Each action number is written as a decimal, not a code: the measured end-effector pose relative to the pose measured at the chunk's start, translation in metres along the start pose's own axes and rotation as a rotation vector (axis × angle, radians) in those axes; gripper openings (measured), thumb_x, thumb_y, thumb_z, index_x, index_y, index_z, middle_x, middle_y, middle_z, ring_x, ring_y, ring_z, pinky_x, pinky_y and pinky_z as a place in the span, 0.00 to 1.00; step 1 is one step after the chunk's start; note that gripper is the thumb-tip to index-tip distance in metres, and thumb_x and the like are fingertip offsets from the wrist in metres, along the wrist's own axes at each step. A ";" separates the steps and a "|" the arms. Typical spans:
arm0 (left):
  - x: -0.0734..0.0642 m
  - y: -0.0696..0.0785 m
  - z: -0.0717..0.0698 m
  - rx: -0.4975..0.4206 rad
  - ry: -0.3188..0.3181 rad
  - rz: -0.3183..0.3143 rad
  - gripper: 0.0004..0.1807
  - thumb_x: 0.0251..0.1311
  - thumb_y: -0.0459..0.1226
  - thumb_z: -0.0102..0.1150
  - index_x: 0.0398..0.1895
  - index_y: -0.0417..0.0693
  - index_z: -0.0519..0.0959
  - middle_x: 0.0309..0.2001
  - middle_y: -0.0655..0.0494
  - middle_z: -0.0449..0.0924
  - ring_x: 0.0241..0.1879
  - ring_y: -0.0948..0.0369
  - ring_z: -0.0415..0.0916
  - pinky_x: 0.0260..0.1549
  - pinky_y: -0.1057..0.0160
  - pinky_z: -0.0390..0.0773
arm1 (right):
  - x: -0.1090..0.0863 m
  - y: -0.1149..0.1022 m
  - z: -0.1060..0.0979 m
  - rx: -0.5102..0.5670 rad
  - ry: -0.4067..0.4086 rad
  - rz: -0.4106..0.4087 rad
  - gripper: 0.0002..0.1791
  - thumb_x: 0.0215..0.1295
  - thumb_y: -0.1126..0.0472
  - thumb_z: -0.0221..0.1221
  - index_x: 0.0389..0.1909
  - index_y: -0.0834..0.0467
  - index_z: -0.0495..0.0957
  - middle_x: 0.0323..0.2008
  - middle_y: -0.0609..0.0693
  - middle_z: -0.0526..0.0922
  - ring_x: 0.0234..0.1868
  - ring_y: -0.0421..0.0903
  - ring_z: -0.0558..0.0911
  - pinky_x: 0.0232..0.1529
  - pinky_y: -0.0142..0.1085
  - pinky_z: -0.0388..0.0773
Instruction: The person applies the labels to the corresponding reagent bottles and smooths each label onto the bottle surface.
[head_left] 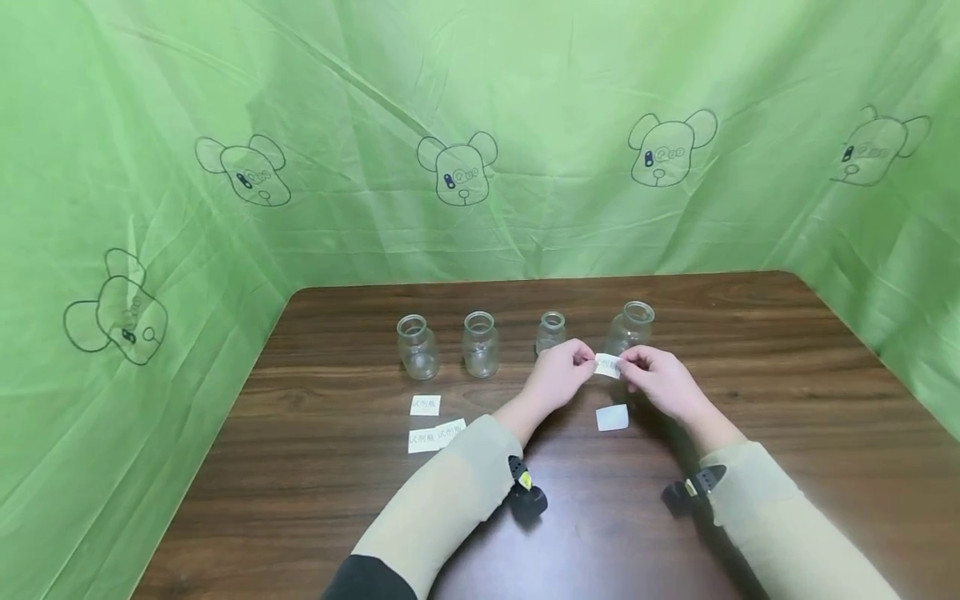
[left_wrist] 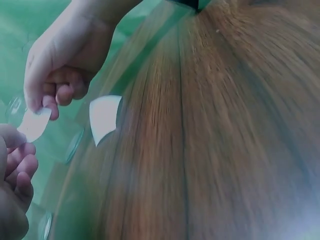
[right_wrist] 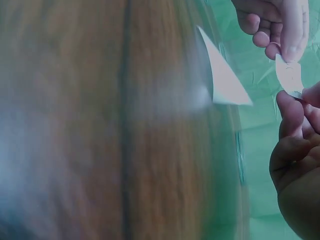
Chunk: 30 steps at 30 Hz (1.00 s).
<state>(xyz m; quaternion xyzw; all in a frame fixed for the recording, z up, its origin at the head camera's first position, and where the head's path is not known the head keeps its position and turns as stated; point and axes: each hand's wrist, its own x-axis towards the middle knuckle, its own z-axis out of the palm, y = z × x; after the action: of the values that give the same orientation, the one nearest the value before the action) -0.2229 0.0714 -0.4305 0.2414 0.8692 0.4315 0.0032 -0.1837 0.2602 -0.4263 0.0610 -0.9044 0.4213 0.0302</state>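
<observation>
A small white label [head_left: 607, 365] with printed characters is stretched between both hands, in front of the rightmost glass jar [head_left: 634, 327]. My left hand [head_left: 558, 375] pinches its left end between thumb and fingertip. At the other end my right hand [head_left: 663, 382] pinches it the same way. In the left wrist view the label [left_wrist: 35, 124] bows slightly between the fingers. On the table below lies a blank white piece of paper [head_left: 612, 417], its edges curling up. A smaller glass jar [head_left: 551, 328] stands behind my left hand, partly hidden by it.
Two more open glass jars [head_left: 417, 348] stand to the left in the same row. Several printed labels [head_left: 425, 405] lie on the brown wooden table [head_left: 315, 483] in front of them, two overlapping. A green cloth [head_left: 525, 100] with drawn mouse heads hangs behind the table.
</observation>
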 end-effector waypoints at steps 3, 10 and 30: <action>0.004 0.006 0.006 0.034 0.011 0.016 0.03 0.60 0.37 0.56 0.33 0.49 0.78 0.28 0.64 0.78 0.28 0.70 0.71 0.31 0.75 0.69 | 0.001 0.006 -0.002 -0.005 0.021 0.000 0.12 0.65 0.56 0.56 0.37 0.63 0.77 0.21 0.50 0.76 0.23 0.44 0.75 0.23 0.34 0.68; 0.012 0.015 0.018 0.127 0.010 0.022 0.03 0.61 0.38 0.56 0.33 0.50 0.78 0.28 0.64 0.78 0.28 0.69 0.71 0.30 0.74 0.69 | -0.001 0.014 -0.008 -0.015 0.070 -0.002 0.10 0.64 0.58 0.58 0.35 0.63 0.75 0.19 0.50 0.75 0.21 0.42 0.73 0.21 0.34 0.67; 0.016 0.017 0.041 0.236 0.063 0.038 0.03 0.61 0.38 0.55 0.33 0.50 0.78 0.32 0.62 0.79 0.34 0.66 0.75 0.36 0.71 0.72 | -0.007 0.028 -0.006 -0.142 0.229 0.022 0.08 0.62 0.58 0.59 0.33 0.60 0.74 0.22 0.49 0.77 0.23 0.42 0.74 0.28 0.37 0.70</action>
<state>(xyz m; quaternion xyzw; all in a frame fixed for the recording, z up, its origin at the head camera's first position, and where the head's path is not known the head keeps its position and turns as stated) -0.2213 0.1176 -0.4397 0.2431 0.9089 0.3335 -0.0606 -0.1810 0.2834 -0.4443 0.0003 -0.9231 0.3609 0.1329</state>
